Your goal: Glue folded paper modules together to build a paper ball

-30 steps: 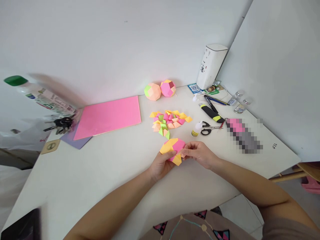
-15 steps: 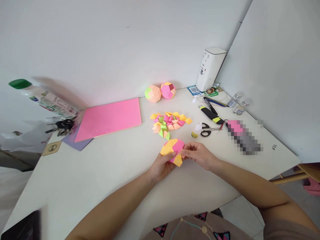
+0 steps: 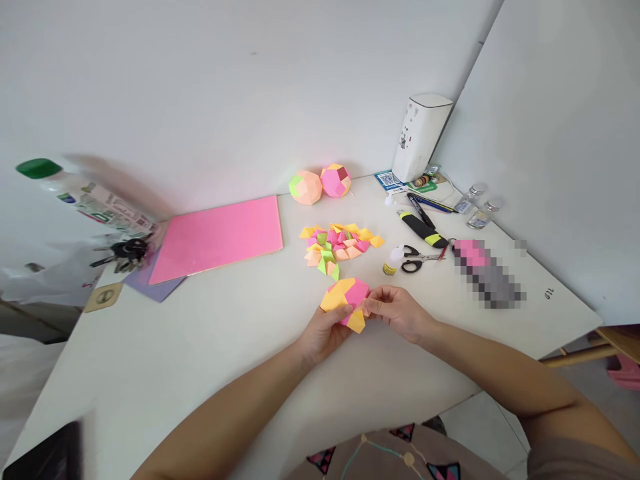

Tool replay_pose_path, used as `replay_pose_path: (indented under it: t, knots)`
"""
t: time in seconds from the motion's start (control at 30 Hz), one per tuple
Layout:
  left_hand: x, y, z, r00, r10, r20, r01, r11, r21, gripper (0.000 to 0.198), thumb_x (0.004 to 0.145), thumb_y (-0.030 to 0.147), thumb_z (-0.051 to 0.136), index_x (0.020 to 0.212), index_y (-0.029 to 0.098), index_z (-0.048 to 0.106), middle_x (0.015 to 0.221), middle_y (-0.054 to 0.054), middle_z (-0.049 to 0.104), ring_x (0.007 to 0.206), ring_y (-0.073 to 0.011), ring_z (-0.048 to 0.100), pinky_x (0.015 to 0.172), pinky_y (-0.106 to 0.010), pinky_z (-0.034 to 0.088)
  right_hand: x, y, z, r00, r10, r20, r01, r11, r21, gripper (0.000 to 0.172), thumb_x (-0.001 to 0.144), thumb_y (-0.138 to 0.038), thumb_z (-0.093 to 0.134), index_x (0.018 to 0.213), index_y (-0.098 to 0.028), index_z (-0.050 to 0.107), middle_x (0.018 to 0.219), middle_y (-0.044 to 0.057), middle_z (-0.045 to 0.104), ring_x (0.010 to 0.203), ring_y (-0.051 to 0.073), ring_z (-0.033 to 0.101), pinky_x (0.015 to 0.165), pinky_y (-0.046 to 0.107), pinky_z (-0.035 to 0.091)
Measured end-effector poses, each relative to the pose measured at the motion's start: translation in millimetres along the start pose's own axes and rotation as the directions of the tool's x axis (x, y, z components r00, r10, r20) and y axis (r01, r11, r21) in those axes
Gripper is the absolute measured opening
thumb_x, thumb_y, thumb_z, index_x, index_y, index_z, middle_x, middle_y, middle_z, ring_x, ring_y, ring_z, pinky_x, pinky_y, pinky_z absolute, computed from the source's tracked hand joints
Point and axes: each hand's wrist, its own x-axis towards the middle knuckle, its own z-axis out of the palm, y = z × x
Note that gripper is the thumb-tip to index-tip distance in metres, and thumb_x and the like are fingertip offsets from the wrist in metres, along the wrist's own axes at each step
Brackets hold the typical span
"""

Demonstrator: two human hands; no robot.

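A folded paper shape (image 3: 341,295) in yellow and pink is held over the table near its front. My left hand (image 3: 324,333) grips it from below and the left, thumb on top. At its right edge my right hand (image 3: 395,310) pinches the paper, fingertips closed on a part that they mostly hide. Just beyond lies a pile of small folded paper pieces (image 3: 341,243) in yellow, pink, peach and green. Two finished-looking paper balls, one peach and green (image 3: 306,188), one mostly pink (image 3: 336,181), touch each other by the wall.
A glue bottle (image 3: 393,260), scissors (image 3: 413,259) and a black-and-yellow cutter (image 3: 423,230) lie right of the pile. Pink sheets (image 3: 220,240), keys (image 3: 129,250) and a bottle (image 3: 95,200) are left. A white container (image 3: 421,139) and small jars (image 3: 484,213) stand back right.
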Motion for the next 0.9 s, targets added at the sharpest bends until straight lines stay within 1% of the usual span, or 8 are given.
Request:
replay_pose_path:
  t: [0.17, 0.27, 0.37, 0.43, 0.53, 0.63, 0.8, 0.9]
  knots:
    - [-0.1, -0.8, -1.2, 1.000, 0.001, 0.002, -0.001, 1.000, -0.003, 0.026, 0.075, 0.017, 0.065, 0.101, 0.014, 0.062, 0.095, -0.007, 0.064, 0.091, -0.0189, 0.058, 0.085, -0.034, 0.044, 0.0, 1.0, 1.2, 1.000, 0.006, -0.022, -0.005, 1.000, 0.021, 0.030, 0.056, -0.036, 0.081, 0.060, -0.016, 0.058, 0.063, -0.001, 0.062, 0.065, 0.012, 0.058, 0.073, 0.034, 0.047]
    - [0.0, -0.7, -0.8, 1.000, 0.012, 0.028, -0.011, 1.000, -0.023, 0.027, 0.076, 0.018, 0.064, 0.103, 0.015, 0.061, 0.098, -0.008, 0.064, 0.094, -0.0197, 0.057, 0.089, -0.036, 0.043, -0.1, 0.1, 0.3, 1.000, -0.001, -0.013, 0.001, 1.000, 0.015, 0.029, 0.058, -0.036, 0.080, 0.062, -0.016, 0.059, 0.067, -0.001, 0.063, 0.067, 0.013, 0.059, 0.076, 0.035, 0.048]
    - [0.6, 0.3, 1.0, 0.997, 0.038, 0.072, -0.032, 0.997, -0.075, 0.033, 0.078, 0.024, 0.063, 0.110, 0.016, 0.059, 0.105, -0.009, 0.062, 0.103, -0.0219, 0.055, 0.095, -0.039, 0.039, -0.2, -2.2, -1.7, 0.999, -0.042, 0.014, 0.042, 0.999, -0.004, 0.028, 0.065, -0.038, 0.075, 0.074, -0.017, 0.060, 0.078, 0.001, 0.065, 0.074, 0.015, 0.061, 0.079, 0.037, 0.049]
    - [1.0, 1.4, 2.4, 0.995, 0.039, 0.097, -0.030, 0.995, -0.094, 0.039, 0.078, 0.029, 0.063, 0.114, 0.016, 0.057, 0.111, -0.011, 0.061, 0.108, -0.0233, 0.053, 0.098, -0.040, 0.037, -0.3, -3.7, -2.6, 0.996, -0.088, -0.005, 0.088, 0.996, -0.023, 0.030, 0.070, -0.041, 0.071, 0.084, -0.018, 0.058, 0.085, 0.003, 0.065, 0.077, 0.017, 0.063, 0.078, 0.038, 0.050]
    - [1.2, 2.3, 3.5, 0.993, 0.017, 0.116, -0.007, 0.996, -0.086, 0.043, 0.077, 0.036, 0.063, 0.115, 0.015, 0.056, 0.117, -0.012, 0.058, 0.114, -0.0250, 0.050, 0.100, -0.039, 0.036, -1.0, -4.6, -3.0, 0.995, -0.093, -0.043, 0.088, 0.990, -0.106, 0.032, 0.073, -0.046, 0.066, 0.085, -0.018, 0.055, 0.088, 0.004, 0.065, 0.080, 0.018, 0.063, 0.078, 0.038, 0.049]
    - [0.8, 1.9, 3.4, 0.990, 0.024, 0.137, -0.015, 0.998, -0.068, 0.045, 0.078, 0.041, 0.061, 0.115, 0.015, 0.057, 0.117, -0.013, 0.058, 0.115, -0.0259, 0.049, 0.099, -0.039, 0.036, -2.6, -3.6, -3.0, 0.999, -0.036, 0.006, 0.036, 0.970, -0.239, 0.034, 0.071, -0.045, 0.069, 0.089, -0.018, 0.058, 0.094, 0.005, 0.065, 0.087, 0.020, 0.062, 0.083, 0.037, 0.048]
    - [-1.3, 0.7, 4.3, 0.980, 0.050, 0.190, -0.050, 0.999, -0.007, 0.049, 0.078, 0.043, 0.060, 0.119, 0.016, 0.055, 0.116, -0.014, 0.059, 0.117, -0.0285, 0.049, 0.098, -0.043, 0.037, -5.3, 0.8, -2.2, 0.995, -0.040, 0.088, 0.064, 0.955, -0.288, 0.050, 0.065, -0.039, 0.075, 0.108, -0.022, 0.056, 0.114, 0.007, 0.058, 0.101, 0.022, 0.058, 0.085, 0.038, 0.048]
    - [-2.9, -0.5, 6.1, 0.976, 0.060, 0.211, -0.064, 0.998, 0.011, 0.050, 0.078, 0.044, 0.060, 0.121, 0.018, 0.054, 0.116, -0.013, 0.060, 0.118, -0.0284, 0.048, 0.098, -0.043, 0.037, -5.7, 4.4, 0.6, 0.990, -0.089, 0.110, 0.116, 0.957, -0.265, 0.050, 0.063, -0.035, 0.077, 0.108, -0.024, 0.058, 0.131, 0.006, 0.045, 0.104, 0.022, 0.056, 0.088, 0.036, 0.048]
